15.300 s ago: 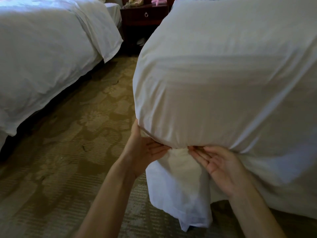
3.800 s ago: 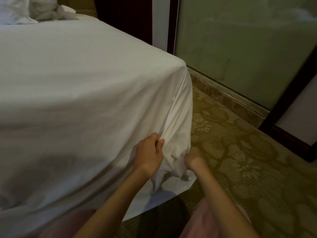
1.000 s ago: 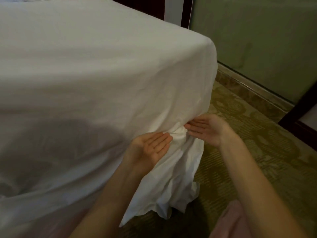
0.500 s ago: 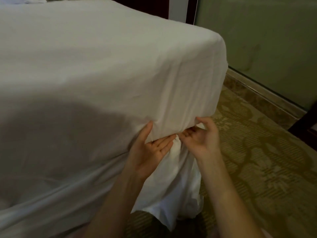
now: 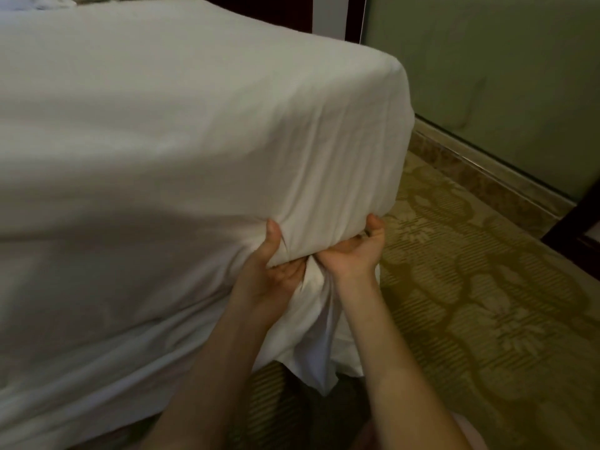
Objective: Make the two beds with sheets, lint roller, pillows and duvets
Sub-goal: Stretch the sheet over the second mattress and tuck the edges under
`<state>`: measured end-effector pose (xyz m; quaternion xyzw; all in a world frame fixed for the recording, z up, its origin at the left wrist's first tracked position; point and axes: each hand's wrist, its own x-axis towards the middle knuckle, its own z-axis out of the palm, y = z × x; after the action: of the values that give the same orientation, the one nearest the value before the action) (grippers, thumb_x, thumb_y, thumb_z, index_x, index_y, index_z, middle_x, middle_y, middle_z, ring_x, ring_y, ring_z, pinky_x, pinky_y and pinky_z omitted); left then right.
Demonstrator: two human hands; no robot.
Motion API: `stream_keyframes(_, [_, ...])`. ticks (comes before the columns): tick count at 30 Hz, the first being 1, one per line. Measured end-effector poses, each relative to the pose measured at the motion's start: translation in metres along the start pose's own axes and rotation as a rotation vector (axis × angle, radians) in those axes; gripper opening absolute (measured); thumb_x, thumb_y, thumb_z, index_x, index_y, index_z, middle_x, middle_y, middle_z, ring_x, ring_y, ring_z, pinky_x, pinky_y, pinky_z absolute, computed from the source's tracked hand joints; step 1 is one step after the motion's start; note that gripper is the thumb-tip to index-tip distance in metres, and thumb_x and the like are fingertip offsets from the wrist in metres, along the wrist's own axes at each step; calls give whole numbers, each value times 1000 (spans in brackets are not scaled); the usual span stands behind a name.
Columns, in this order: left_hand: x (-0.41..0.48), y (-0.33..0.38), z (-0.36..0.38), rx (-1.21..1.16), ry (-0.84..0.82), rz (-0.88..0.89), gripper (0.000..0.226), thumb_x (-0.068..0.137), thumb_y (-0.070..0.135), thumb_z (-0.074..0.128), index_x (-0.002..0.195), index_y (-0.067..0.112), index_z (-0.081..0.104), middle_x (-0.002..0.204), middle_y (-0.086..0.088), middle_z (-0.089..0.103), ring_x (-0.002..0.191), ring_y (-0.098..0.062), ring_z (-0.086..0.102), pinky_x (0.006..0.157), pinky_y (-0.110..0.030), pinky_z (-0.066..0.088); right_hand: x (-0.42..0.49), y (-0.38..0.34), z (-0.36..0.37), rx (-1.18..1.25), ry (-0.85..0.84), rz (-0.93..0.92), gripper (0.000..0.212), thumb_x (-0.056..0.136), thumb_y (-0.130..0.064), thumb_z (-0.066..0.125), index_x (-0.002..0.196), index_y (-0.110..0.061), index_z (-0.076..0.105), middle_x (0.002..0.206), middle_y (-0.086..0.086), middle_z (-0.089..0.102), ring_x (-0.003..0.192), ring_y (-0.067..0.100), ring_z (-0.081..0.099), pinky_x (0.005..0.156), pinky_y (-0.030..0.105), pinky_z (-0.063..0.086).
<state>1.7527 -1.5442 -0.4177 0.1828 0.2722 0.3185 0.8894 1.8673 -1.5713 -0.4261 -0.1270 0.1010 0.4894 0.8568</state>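
We find the sheet (image 5: pixel 194 125) drawn over the bed's (image 5: pixel 81 384) near corner, its tail hanging below. Left hand (image 5: pixel 276 266) and right hand (image 5: pixel 354 251), equally near, grip it from beneath, thumbs outside, fingers hidden under.

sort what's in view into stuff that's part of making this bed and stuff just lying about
Part of the job: white sheet; its loose tail hanging below; left hand and right hand, gripping the sheeted corner from underneath.

Just there: patterned carpet; green wall panel; baseboard; bundled linen at the far top left, too small to identify.
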Motion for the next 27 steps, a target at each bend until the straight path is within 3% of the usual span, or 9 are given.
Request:
stream_keyframes(8, [-7, -2, -3, -213, 26, -83, 45, 85, 28, 64, 124, 5, 57, 123, -11, 62, 119, -24, 54, 111, -36, 34, -57, -45, 15, -456, 276, 93, 49, 90, -14, 47, 133, 8, 38, 138, 28, 41, 127, 41, 42, 105, 52, 36])
stream_keyframes(11, [-14, -1, -6, -216, 13, -124, 50, 83, 27, 67, 127, 5, 55, 129, -11, 59, 123, -23, 52, 113, -35, 32, -75, -58, 17, -619, 384, 71, 49, 92, -21, 46, 135, 3, 42, 136, 25, 46, 127, 38, 44, 108, 46, 34])
stream_keyframes(14, [-29, 3, -8, -93, 63, -197, 52, 87, 30, 64, 129, 1, 51, 131, -11, 55, 127, -23, 48, 111, -34, 33, -82, -57, 6, -844, 539, 64, 42, 94, -25, 44, 135, -16, 51, 125, 5, 59, 106, 27, 57, 97, 39, 38])
stream_keyframes(16, [-41, 7, -19, 5, 99, -263, 46, 91, 27, 58, 127, -1, 48, 129, -13, 54, 121, -23, 53, 101, -32, 40, -83, -49, -6, -1049, 616, 80, 32, 93, -20, 48, 125, -14, 55, 110, 8, 60, 85, 24, 54, 91, 40, 38])
stream_keyframes(18, [-52, 8, -36, 115, 130, -345, 38, 97, 19, 48, 130, 0, 46, 136, -11, 49, 105, -18, 62, 87, -26, 45, -79, -41, -22, -1336, 600, 194, 46, 87, -22, 61, 130, -12, 46, 118, 14, 53, 104, 28, 51, 101, 47, 36])
stream_keyframes(20, [-52, 7, -61, 189, 256, -399, 40, 99, 14, 44, 136, 0, 41, 141, -13, 43, 112, -19, 58, 86, -27, 42, -75, -31, -38, -1495, 511, 316, 78, 80, -34, 72, 145, -21, 30, 146, 16, 35, 129, 38, 38, 104, 54, 33])
stream_keyframes(23, [-48, 2, -92, 235, 472, -438, 49, 88, 12, 61, 132, 5, 42, 128, -18, 42, 121, -34, 45, 92, -42, 42, -72, -14, -47, -1371, 428, 353, 78, 84, -35, 69, 147, -24, 25, 150, 19, 28, 125, 42, 44, 89, 49, 44])
stream_keyframes(25, [-50, -4, -104, 270, 477, -443, 57, 83, 18, 69, 131, 9, 40, 120, -17, 44, 120, -35, 43, 96, -44, 41, -68, -4, -47, -1160, 379, 276, 47, 92, -22, 60, 134, -14, 42, 131, 20, 48, 116, 35, 51, 88, 44, 45])
stream_keyframes(27, [-49, -12, -113, 254, 409, -451, 72, 80, 29, 72, 138, 8, 36, 134, -16, 43, 128, -34, 40, 103, -43, 36, -65, 2, -42, -1036, 351, 223, 23, 95, -9, 53, 118, -6, 53, 110, 17, 57, 106, 30, 54, 89, 42, 46])
